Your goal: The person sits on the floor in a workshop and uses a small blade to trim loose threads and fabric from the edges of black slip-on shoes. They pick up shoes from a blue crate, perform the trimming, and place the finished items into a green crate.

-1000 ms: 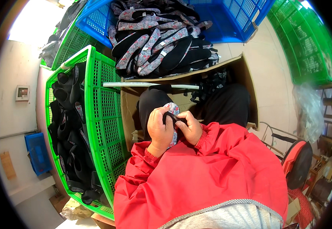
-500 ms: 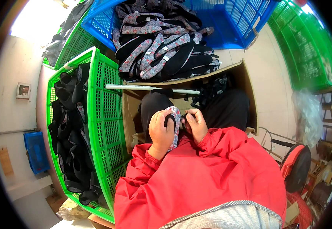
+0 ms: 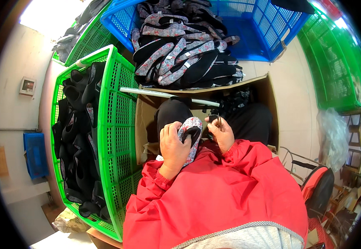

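A workshop, judging by plastic crates [image 3: 120,137] and heaped matching footwear [image 3: 174,58].

My left hand [image 3: 174,145] hides one side of the floral shoe [image 3: 194,122]. The dark thing [image 3: 219,121] in my right hand [image 3: 223,136] – partly covered – is too small to tell. My knees [image 3: 172,113] block much of the cardboard box [image 3: 144,124]; the blue crate [image 3: 247,39] runs off the top.

Posture of the upper limbs, seated: the left forearm [image 3: 149,182] and right forearm [image 3: 249,159], both sleeved, converge in front of the torso. The left hand [image 3: 174,144] is flexed in a grip, its back uppermost, the thumb angled inward. The right hand [image 3: 223,135] — near the left, though apart — is bent in a pinch, thumb directed forward. Both knees [image 3: 173,114] are bent.
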`<action>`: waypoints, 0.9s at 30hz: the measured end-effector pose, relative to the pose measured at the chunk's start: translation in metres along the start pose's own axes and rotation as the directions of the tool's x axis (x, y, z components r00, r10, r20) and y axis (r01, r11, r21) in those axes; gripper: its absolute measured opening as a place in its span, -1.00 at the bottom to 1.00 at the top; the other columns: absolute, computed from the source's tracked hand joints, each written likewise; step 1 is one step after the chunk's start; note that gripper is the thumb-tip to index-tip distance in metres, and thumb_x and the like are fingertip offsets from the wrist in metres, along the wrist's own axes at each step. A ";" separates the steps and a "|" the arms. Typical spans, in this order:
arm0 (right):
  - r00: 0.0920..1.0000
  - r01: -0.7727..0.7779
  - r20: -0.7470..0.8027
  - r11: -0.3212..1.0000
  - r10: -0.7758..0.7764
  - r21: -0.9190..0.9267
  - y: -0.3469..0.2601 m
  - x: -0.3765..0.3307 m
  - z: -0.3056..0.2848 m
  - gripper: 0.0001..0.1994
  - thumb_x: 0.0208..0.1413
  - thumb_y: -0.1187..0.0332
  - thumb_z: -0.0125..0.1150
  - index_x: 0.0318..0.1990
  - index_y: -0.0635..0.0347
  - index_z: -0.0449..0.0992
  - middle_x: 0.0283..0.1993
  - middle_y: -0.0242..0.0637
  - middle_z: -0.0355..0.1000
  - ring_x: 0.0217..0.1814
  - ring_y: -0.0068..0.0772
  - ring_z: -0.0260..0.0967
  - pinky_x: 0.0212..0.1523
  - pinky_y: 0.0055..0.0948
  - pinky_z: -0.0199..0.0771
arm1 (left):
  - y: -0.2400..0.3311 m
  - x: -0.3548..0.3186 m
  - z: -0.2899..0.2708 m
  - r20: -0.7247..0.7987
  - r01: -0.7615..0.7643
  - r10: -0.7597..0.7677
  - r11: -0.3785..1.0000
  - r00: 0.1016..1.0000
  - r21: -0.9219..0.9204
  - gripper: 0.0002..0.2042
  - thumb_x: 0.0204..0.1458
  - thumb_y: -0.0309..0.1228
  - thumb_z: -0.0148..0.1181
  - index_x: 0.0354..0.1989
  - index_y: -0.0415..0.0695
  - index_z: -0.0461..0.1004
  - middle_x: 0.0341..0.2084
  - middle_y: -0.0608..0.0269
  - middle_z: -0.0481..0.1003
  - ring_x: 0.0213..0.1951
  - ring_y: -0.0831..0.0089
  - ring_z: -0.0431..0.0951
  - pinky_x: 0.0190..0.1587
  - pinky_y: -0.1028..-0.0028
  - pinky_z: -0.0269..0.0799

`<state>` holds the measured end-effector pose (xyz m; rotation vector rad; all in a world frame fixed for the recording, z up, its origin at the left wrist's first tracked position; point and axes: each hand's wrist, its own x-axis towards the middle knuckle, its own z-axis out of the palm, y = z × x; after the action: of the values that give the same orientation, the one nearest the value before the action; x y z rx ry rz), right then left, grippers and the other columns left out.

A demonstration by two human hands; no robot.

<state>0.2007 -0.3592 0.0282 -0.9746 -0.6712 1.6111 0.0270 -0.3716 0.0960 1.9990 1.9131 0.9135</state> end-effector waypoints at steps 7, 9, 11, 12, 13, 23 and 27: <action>0.888 0.433 0.372 0.763 -0.269 -0.481 -0.008 0.004 0.018 -0.51 0.05 0.06 0.32 0.07 0.15 0.49 -0.10 -0.19 0.47 -0.29 -0.36 0.37 -0.19 -0.45 0.40 | 0.002 -0.001 0.000 0.006 0.022 -0.022 1.000 1.000 0.010 -0.56 -0.34 -0.57 0.35 -0.20 -0.15 0.37 -0.35 0.18 0.41 -0.24 0.14 0.41 -0.16 0.26 0.33; 0.904 0.410 0.361 0.695 -0.228 -0.591 -0.003 0.004 0.016 -0.46 0.03 -0.01 0.32 0.09 0.12 0.49 -0.10 -0.13 0.48 -0.27 -0.26 0.41 -0.19 -0.40 0.42 | -0.004 -0.002 0.004 -0.016 0.003 -0.004 1.000 1.000 -0.019 -0.64 -0.34 -0.58 0.35 -0.29 -0.14 0.40 -0.42 0.23 0.43 -0.31 0.19 0.43 -0.22 0.28 0.34; 0.960 0.236 0.274 0.679 -0.052 -0.695 -0.008 0.004 0.010 -0.42 0.01 -0.03 0.34 0.11 0.12 0.48 -0.10 -0.14 0.48 -0.29 -0.31 0.40 -0.20 -0.42 0.42 | -0.010 -0.002 0.002 -0.019 -0.009 0.008 0.999 1.000 -0.050 -0.70 -0.33 -0.60 0.34 -0.35 -0.14 0.42 -0.46 0.25 0.43 -0.34 0.22 0.43 -0.24 0.30 0.35; 0.973 0.216 0.219 0.635 -0.074 -0.742 -0.010 0.003 0.008 -0.38 -0.01 -0.04 0.36 0.13 0.13 0.46 -0.10 -0.15 0.47 -0.34 -0.37 0.39 -0.23 -0.43 0.41 | -0.010 -0.002 0.000 -0.041 -0.011 0.009 0.998 0.999 -0.059 -0.75 -0.31 -0.60 0.32 -0.40 -0.14 0.44 -0.48 0.26 0.44 -0.37 0.22 0.44 -0.27 0.30 0.35; 0.983 0.156 0.181 0.677 -0.034 -0.719 -0.009 0.004 0.005 -0.37 -0.01 -0.04 0.37 0.14 0.15 0.45 -0.11 -0.17 0.47 -0.34 -0.40 0.39 -0.23 -0.44 0.42 | -0.009 -0.002 -0.001 -0.030 -0.024 0.023 0.998 0.999 -0.051 -0.74 -0.31 -0.60 0.32 -0.39 -0.14 0.45 -0.47 0.25 0.44 -0.36 0.21 0.44 -0.26 0.30 0.36; 0.990 0.105 0.134 0.447 0.035 -0.889 -0.012 0.003 0.029 -0.29 -0.07 0.08 0.31 0.27 0.06 0.26 -0.03 0.01 0.46 -0.03 0.00 0.44 0.00 -0.21 0.44 | -0.003 0.016 -0.005 0.158 -0.171 0.142 0.967 0.977 0.190 -0.65 -0.28 -0.56 0.24 -0.19 -0.14 0.46 -0.36 0.15 0.41 -0.26 0.17 0.47 -0.21 0.27 0.41; 0.994 0.105 0.110 0.376 -0.008 -0.921 -0.001 0.011 0.033 -0.34 -0.06 0.19 0.28 0.25 0.07 0.26 0.01 0.06 0.45 0.03 0.10 0.41 0.02 -0.13 0.43 | 0.007 0.025 0.011 0.232 -0.172 0.097 0.929 0.968 0.329 -0.64 -0.26 -0.53 0.22 -0.17 -0.14 0.46 -0.39 0.09 0.39 -0.31 0.14 0.47 -0.24 0.28 0.42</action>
<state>0.1718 -0.3457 0.0434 -1.6569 -1.7866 1.1095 0.0375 -0.3455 0.0984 2.3406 1.9399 0.3819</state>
